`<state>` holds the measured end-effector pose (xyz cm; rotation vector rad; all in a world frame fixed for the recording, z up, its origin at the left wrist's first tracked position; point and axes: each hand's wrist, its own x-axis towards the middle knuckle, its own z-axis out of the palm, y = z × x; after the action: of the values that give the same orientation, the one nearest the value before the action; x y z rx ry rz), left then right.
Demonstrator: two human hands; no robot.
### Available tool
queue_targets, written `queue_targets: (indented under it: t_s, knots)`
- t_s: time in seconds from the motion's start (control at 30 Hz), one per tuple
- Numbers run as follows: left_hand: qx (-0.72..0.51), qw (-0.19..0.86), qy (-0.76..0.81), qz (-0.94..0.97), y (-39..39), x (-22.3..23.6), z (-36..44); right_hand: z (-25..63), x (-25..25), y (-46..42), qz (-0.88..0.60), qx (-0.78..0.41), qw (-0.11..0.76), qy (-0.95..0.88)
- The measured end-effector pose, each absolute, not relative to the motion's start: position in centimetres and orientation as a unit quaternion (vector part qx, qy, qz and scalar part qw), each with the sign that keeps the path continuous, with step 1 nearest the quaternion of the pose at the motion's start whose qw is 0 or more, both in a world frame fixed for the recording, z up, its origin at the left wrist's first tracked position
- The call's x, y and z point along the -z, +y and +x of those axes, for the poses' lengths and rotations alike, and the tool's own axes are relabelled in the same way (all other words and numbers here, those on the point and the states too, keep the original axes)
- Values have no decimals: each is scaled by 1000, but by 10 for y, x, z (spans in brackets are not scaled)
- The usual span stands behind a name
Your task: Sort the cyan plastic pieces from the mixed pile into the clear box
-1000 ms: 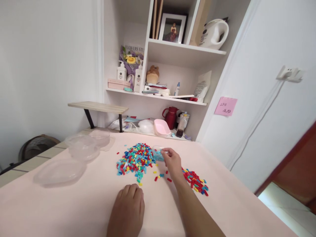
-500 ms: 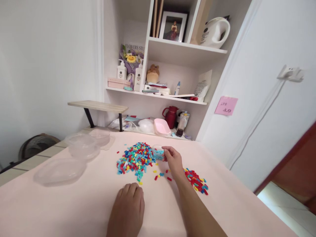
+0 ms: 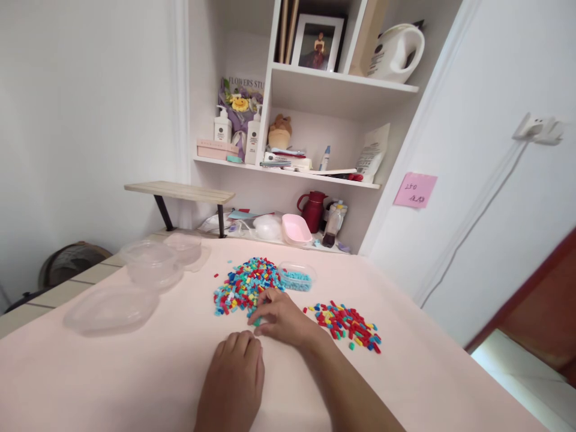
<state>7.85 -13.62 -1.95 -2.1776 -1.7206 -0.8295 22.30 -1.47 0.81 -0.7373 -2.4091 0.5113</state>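
Observation:
A big heap of small coloured beads [image 3: 243,285] lies in the middle of the pink table [image 3: 135,372]. My right hand [image 3: 279,318] rests at the heap's near edge, fingertips pinched on a bead or beads too small to name. My left hand [image 3: 234,378] lies curled, knuckles up, on the table just in front, apart from the beads. A small clear tub [image 3: 297,278] holding light-blue beads stands behind the right hand. A second, mostly red pile of beads [image 3: 346,324] lies to the right.
Clear plastic bowls [image 3: 153,267] and a clear lid [image 3: 112,309] sit at the left of the table. White shelves [image 3: 315,174] with bottles, a pink dish [image 3: 296,230] and a red jug [image 3: 311,211] stand behind. A wooden riser [image 3: 180,193] stands at the back left.
My right hand has left the clear tub of blue beads and come back and left to the near edge of the big heap. The left hand has stayed put.

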Motion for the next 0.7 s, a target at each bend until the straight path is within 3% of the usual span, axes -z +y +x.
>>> queue_targets:
  t_s: [0.37, 0.53, 0.7]
  knots:
    - [289, 118, -584, -749, -136, 19, 78, 244, -6, 9, -441, -196, 385, -786]
    - [284, 109, -589, -749, -137, 18, 79, 250, 0, 15, -522, -154, 342, -766]
    - [282, 103, -590, -749, -138, 17, 79, 250, 0, 12, -539, -194, 282, -770]
